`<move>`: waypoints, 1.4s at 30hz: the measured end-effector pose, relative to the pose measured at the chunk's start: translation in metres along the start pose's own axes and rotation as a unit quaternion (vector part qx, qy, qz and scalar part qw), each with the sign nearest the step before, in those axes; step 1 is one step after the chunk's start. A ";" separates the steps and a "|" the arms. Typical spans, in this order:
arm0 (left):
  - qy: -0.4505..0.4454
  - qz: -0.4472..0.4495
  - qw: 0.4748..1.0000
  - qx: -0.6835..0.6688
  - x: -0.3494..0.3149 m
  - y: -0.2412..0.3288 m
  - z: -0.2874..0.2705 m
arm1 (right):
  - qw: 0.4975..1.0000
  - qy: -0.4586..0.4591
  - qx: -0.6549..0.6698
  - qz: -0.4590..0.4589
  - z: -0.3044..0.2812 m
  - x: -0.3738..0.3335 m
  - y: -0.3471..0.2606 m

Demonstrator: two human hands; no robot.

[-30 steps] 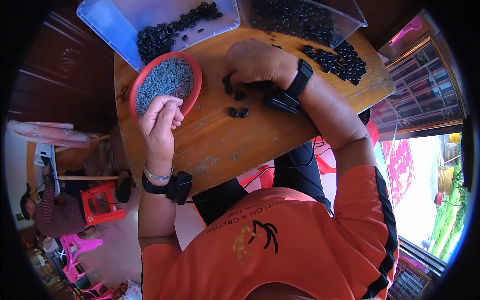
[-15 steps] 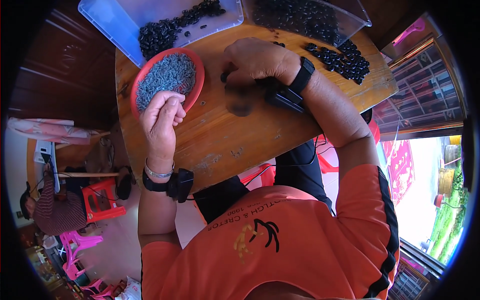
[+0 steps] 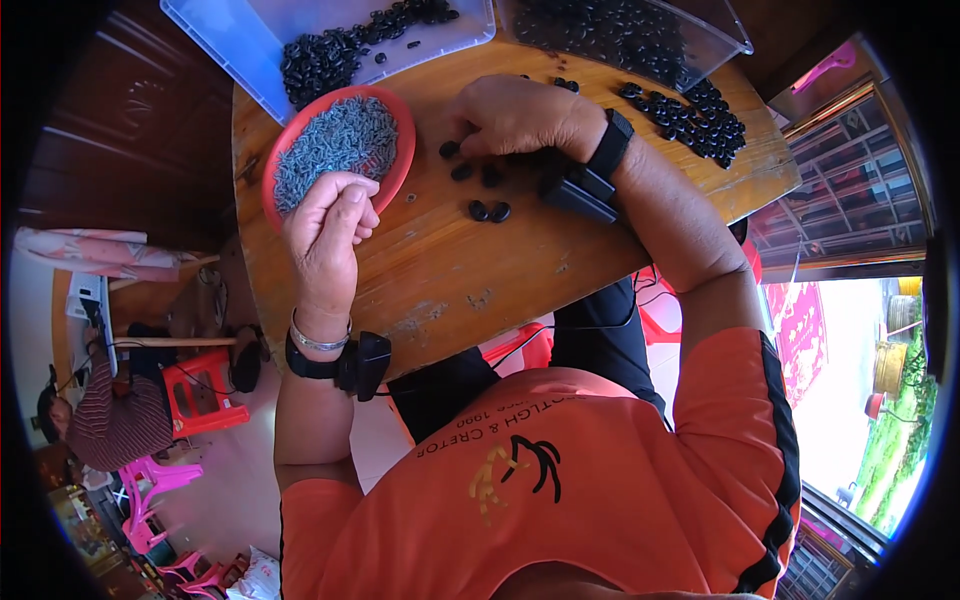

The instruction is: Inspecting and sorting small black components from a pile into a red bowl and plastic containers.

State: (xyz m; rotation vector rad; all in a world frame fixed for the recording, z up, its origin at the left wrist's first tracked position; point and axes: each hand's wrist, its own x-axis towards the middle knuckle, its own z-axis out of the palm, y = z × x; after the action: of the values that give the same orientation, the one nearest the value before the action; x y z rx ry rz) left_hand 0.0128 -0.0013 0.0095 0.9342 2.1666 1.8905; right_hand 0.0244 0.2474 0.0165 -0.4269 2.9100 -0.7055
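While hands (image 3: 330,225) pinch, red bowl (image 3: 392,178), black pieces (image 3: 488,211)

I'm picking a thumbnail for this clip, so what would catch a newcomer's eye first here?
Probably the red bowl of small grey pieces at the far left of the round wooden table, with the left hand pinching at its near rim. Next, the right hand resting among loose black beads at the table's middle.
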 end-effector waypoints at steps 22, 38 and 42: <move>-0.042 -0.022 0.999 -0.021 -0.003 -0.002 0.010 | 0.813 0.071 0.569 -0.098 0.018 -0.001 -0.049; -0.008 -0.008 1.000 -0.023 -0.001 -0.007 0.006 | 0.865 0.117 0.484 -0.069 0.039 0.002 -0.060; -0.003 -0.005 1.000 -0.007 -0.002 -0.005 0.009 | 0.884 0.137 0.441 -0.076 0.042 0.002 -0.059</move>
State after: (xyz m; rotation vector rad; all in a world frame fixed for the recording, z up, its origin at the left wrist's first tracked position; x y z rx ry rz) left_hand 0.0165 0.0058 0.0023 0.9232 2.1481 1.8943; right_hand 0.0444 0.1786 0.0072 -0.4494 2.3914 -2.0990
